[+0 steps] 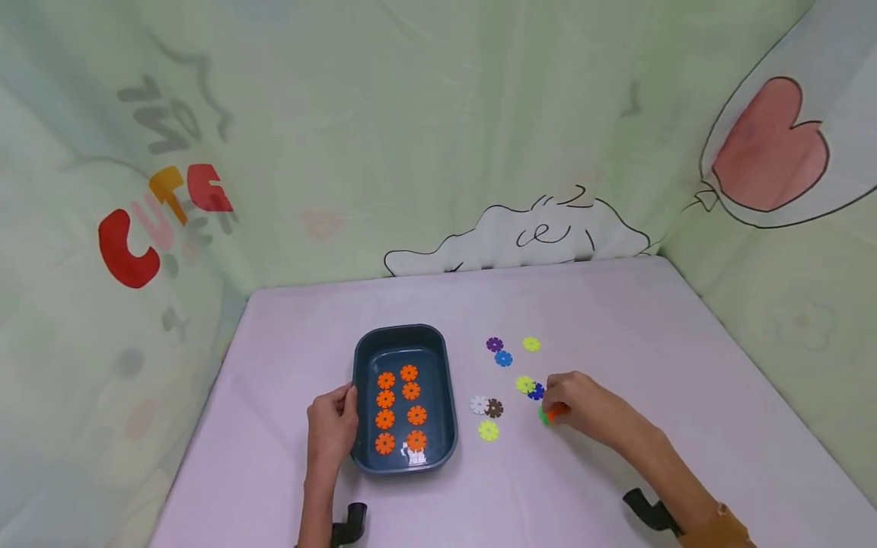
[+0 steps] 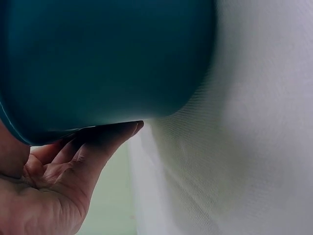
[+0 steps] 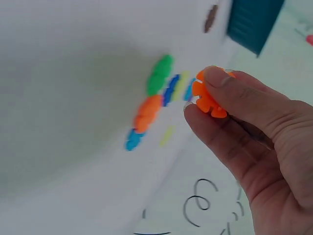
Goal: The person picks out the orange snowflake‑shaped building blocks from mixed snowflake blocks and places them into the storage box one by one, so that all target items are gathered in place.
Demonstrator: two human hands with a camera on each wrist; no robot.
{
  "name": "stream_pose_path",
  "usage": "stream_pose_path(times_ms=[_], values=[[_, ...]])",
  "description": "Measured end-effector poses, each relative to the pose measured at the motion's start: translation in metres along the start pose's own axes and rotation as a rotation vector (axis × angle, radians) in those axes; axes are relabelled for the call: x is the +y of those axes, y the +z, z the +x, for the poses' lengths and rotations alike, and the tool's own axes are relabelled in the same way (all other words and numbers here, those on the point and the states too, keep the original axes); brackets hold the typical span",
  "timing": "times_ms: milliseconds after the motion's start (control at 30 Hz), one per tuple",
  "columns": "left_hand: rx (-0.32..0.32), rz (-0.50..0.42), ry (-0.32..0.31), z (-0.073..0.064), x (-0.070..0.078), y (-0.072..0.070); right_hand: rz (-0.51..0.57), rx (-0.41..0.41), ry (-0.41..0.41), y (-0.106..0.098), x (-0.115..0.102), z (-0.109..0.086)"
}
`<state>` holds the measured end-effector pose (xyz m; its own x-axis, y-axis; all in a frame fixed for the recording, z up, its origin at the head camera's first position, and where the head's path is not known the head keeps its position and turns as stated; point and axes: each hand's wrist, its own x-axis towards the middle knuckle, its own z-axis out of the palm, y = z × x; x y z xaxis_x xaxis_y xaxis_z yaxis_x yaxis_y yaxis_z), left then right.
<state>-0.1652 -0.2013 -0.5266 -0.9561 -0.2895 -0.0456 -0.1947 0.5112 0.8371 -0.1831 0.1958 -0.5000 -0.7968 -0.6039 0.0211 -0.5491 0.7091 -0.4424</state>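
Note:
My left hand [image 1: 332, 426] grips the left rim of a dark blue plastic tray [image 1: 451, 426], its fingers against the outer wall in the left wrist view. Several orange notched discs [image 1: 385, 418] lie in two rows inside. To the right of the tray my right hand [image 1: 582, 403] pinches an orange notched disc [image 3: 209, 104] between thumb and fingertips, raised above the table in the right wrist view. Below it lie a green disc [image 3: 160, 76], another orange disc [image 3: 147, 115] and a light blue disc [image 3: 132, 140]; my hand partly covers this group in the head view.
Between tray and right hand lie yellow [image 1: 489, 431], white [image 1: 478, 405] and brown [image 1: 494, 408] discs. Farther back are purple [image 1: 494, 345], blue [image 1: 503, 358] and yellow [image 1: 530, 344] ones. A dark blue disc [image 1: 537, 392] touches a yellow one. Printed curtains [image 1: 438, 152] surround the pale table [image 1: 288, 342].

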Motion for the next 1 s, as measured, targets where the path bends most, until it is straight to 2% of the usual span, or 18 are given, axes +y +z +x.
stream_pose_path(times_ms=[200,300,433,633,833,1000], values=[[0.027,-0.018,0.027,0.002,-0.001,0.002,-0.004,0.155,-0.183,-0.021,-0.018,0.012],[0.043,-0.033,0.031,0.001,-0.004,0.005,-0.012,0.188,-0.241,-0.028,-0.026,0.019],[0.070,-0.086,0.049,0.000,-0.009,0.010,-0.019,0.177,-0.258,-0.033,-0.033,0.028],[0.113,-0.188,0.113,-0.002,-0.012,0.016,-0.044,0.178,-0.257,-0.034,-0.040,0.039],[0.124,-0.189,0.104,-0.002,-0.012,0.017,-0.051,0.195,-0.275,-0.033,-0.047,0.054],[0.116,-0.197,0.113,-0.001,-0.013,0.016,-0.029,0.217,-0.343,-0.035,-0.051,0.069]])
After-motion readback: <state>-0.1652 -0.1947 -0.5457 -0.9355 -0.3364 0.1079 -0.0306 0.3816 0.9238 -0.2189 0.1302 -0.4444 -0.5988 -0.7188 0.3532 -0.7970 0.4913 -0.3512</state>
